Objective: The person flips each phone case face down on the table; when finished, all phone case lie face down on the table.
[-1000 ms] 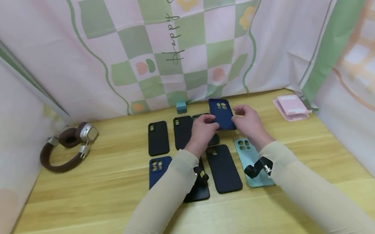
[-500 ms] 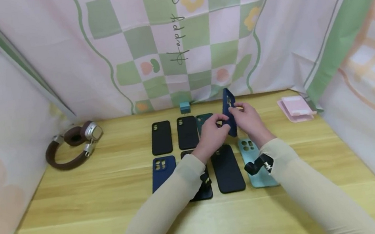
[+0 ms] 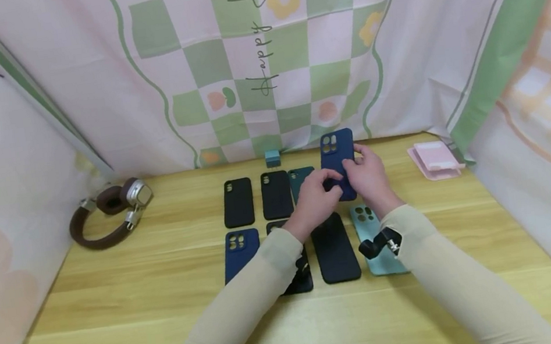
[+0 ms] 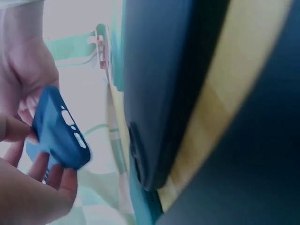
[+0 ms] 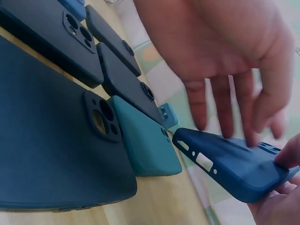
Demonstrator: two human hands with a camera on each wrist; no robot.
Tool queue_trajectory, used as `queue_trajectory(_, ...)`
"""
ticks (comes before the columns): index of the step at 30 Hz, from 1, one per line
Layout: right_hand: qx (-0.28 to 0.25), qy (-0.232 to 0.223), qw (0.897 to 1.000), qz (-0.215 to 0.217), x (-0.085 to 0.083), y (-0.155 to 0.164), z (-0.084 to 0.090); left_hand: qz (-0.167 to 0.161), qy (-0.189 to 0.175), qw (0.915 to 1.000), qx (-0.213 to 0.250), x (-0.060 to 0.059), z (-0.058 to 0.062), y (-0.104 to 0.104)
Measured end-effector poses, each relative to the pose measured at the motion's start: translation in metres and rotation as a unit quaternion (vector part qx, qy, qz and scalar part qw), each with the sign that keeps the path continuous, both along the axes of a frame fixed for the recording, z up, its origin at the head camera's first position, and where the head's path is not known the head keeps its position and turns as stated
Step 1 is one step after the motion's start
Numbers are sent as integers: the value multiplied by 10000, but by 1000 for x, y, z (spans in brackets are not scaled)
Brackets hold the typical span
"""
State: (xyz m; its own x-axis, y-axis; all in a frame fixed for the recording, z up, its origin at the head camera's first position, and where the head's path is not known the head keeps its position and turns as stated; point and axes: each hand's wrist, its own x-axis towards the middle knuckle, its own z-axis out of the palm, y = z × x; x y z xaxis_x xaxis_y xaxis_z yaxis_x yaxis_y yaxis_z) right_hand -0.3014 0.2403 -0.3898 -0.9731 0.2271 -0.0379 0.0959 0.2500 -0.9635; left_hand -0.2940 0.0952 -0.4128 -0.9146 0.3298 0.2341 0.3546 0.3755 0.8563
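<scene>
Both hands hold one dark blue phone case (image 3: pixel 338 160) upright above the back row, its camera cutouts at the top and facing me. My left hand (image 3: pixel 317 194) pinches its lower left edge, while my right hand (image 3: pixel 370 175) grips the right side. The left wrist view has the blue case (image 4: pixel 58 129) between fingers. In the right wrist view my right hand's fingers (image 5: pixel 220 98) reach over the blue case (image 5: pixel 234 161). On the wooden table (image 3: pixel 115 312) lie several cases: two black (image 3: pixel 237 202) (image 3: pixel 276 194), dark green (image 3: pixel 300 179), blue (image 3: pixel 239 246), dark navy (image 3: pixel 334 246) and teal (image 3: pixel 376 243).
Brown headphones (image 3: pixel 112 215) lie at the back left. A pink holder (image 3: pixel 435 159) sits at the back right and a small teal cube (image 3: pixel 272 158) by the cloth backdrop. My left forearm partly hides another black case (image 3: pixel 301 277). Cloth walls close in three sides.
The blue case has been turned in my hands: from tilted back, to edge-on, to upright with its back facing me. My hands stayed over the back row.
</scene>
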Motion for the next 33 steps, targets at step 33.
queue_trajectory(33,1302,-1059,9855,241,-2,8,-21,491,-2040,9777,90,-20,-14,2)
